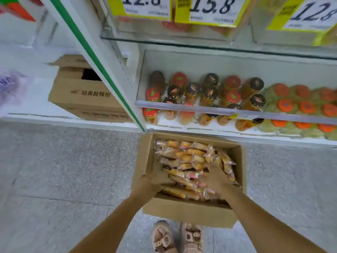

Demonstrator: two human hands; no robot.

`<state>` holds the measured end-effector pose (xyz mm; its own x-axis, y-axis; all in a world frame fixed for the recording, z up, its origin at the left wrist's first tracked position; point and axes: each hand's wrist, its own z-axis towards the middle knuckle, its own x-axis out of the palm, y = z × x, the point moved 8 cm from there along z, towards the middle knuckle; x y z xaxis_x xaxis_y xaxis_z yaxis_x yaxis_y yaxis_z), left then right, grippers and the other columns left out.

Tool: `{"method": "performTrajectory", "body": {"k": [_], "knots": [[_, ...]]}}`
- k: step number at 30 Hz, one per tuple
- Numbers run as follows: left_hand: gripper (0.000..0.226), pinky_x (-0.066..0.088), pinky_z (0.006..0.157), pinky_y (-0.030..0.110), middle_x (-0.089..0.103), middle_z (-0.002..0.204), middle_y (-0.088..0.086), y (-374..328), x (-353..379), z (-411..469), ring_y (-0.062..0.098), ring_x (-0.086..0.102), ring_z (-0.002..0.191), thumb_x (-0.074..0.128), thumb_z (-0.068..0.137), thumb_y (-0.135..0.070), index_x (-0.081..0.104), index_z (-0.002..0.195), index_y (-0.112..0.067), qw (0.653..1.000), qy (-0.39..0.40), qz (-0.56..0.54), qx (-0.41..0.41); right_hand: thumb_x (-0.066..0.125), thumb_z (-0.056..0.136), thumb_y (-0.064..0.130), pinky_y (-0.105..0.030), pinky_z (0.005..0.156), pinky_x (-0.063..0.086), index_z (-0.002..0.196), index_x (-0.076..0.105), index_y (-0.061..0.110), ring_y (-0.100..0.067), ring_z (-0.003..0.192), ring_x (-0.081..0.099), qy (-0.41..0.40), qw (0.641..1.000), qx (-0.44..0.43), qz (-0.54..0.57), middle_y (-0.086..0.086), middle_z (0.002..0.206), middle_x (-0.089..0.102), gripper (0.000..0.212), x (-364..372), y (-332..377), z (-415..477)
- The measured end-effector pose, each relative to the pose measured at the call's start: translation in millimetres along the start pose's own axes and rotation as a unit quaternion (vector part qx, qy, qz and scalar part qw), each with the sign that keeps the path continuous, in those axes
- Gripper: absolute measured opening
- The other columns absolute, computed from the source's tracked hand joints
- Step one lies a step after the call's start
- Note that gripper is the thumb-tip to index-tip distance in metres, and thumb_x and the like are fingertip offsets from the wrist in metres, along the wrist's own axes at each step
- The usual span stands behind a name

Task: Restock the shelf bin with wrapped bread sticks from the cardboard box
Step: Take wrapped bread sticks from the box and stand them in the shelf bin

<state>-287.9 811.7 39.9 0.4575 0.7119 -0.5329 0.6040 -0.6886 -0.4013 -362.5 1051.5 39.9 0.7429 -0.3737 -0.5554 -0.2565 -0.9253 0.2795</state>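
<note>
Sticks point(184, 156) light, soft, slippery wrap (crushable): scoop mid-length. Right grip point(217, 178) flat, spread on them; left grip point(151, 183) unclear.

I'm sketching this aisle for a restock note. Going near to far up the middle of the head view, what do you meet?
Sandalled feet → cardboard box → wrapped bread sticks inside it → jars on the bottom shelf → yellow price tags.

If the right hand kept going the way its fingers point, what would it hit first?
Likely more clear-wrapped golden bread sticks heaped in the open brown cardboard box; the right hand lies among them, fingers aimed at the far wall. Depth unclear.
</note>
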Motion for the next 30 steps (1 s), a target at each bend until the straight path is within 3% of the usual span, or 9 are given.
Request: {"method": "performTrajectory", "body": {"k": [2,5,11,15,17,23,26,28,30], "knots": [[0.043,0.045,0.067,0.022,0.062,0.103,0.007,25.0,31.1,32.8,0.023,0.06,0.092,0.056,0.086,-0.033,0.05,0.125,-0.015,0.998,0.03,0.046,0.0,0.055,0.094,0.033,-0.025,0.065,0.047,0.143,0.036,0.02,-0.016,0.084,0.06,0.02,1.0,0.013,0.012,-0.007,0.119,0.062,0.055,30.8,-9.0,28.7],[0.034,0.041,0.071,0.023,0.061,0.108,0.004,43.9,62.7,69.4,0.019,0.058,0.094,0.054,0.088,-0.025,0.052,0.122,-0.02,0.995,0.047,0.081,0.013,0.051,0.095,0.018,-0.02,0.057,0.048,0.139,0.043,0.024,-0.009,0.07,0.054,0.037,0.999,0.019,0.019,-0.006,0.122,0.06,0.045,77.7,-24.1,71.6],[0.045,0.039,0.098,0.022,0.051,0.132,-0.007,66.1,129.1,136.9,0.015,0.05,0.119,0.051,0.091,-0.014,0.047,0.133,-0.029,0.989,0.081,0.111,0.061,0.043,0.092,0.0,-0.025,0.076,0.05,0.143,0.039,0.017,-0.02,0.103,0.058,0.118,0.99,0.036,-0.065,-0.012,0.133,0.05,0.054,163.9,-49.5,137.9],[0.055,0.034,0.108,0.024,0.044,0.142,-0.005,76.7,181.0,166.1,0.014,0.045,0.127,0.051,0.088,-0.009,0.042,0.137,-0.031,0.974,0.146,0.153,0.077,0.067,0.083,0.007,-0.032,0.103,0.038,0.147,0.031,0.023,-0.026,0.131,0.04,0.119,0.985,-0.002,-0.121,-0.008,0.146,0.037,0.075,188.6,-55.3,157.5],[0.056,0.036,0.108,0.028,0.041,0.144,-0.001,81.5,199.4,175.1,0.018,0.044,0.128,0.05,0.089,-0.01,0.038,0.14,-0.032,0.965,0.176,0.181,0.067,0.074,0.078,0.014,-0.034,0.105,0.038,0.142,0.035,0.019,-0.027,0.128,0.043,0.114,0.983,-0.01,-0.144,-0.007,0.139,0.045,0.075,193.5,-59.8,164.8],[0.051,0.037,0.106,0.033,0.039,0.143,0.005,88.9,224.4,192.6,0.023,0.039,0.13,0.045,0.091,-0.016,0.036,0.139,-0.027,0.947,0.219,0.224,0.067,0.067,0.083,0.014,-0.033,0.089,0.05,0.132,0.044,0.012,-0.026,0.11,0.056,0.138,0.973,-0.007,-0.182,-0.009,0.125,0.056,0.055,200.4,-63.7,181.4],[0.04,0.045,0.092,0.031,0.052,0.125,0.004,86.5,224.3,192.9,0.02,0.051,0.111,0.054,0.082,-0.022,0.043,0.12,-0.024,0.954,0.231,0.185,0.048,0.06,0.084,0.019,-0.023,0.056,0.043,0.095,0.058,0.011,-0.016,0.075,0.054,0.181,0.968,0.031,-0.172,-0.003,0.089,0.057,0.014,200.2,-73.8,182.2],[0.046,0.047,0.083,0.028,0.053,0.118,0.003,84.4,222.2,186.2,0.017,0.054,0.101,0.059,0.079,-0.028,0.042,0.121,-0.023,0.955,0.242,0.17,0.038,0.052,0.087,0.022,-0.02,0.052,0.035,0.075,0.053,0.018,-0.01,0.062,0.044,0.176,0.964,-0.019,-0.2,0.002,0.074,0.049,0.012,191.8,-70.4,180.1],[0.052,0.048,0.076,0.026,0.055,0.116,0.002,83.4,215.8,177.6,0.017,0.057,0.096,0.061,0.077,-0.033,0.043,0.124,-0.022,0.956,0.238,0.166,0.036,0.048,0.089,0.015,-0.021,0.055,0.034,0.088,0.06,0.012,-0.012,0.061,0.042,0.179,0.974,0.018,-0.136,0.0,0.073,0.047,0.013,181.5,-77.8,174.8]]}}
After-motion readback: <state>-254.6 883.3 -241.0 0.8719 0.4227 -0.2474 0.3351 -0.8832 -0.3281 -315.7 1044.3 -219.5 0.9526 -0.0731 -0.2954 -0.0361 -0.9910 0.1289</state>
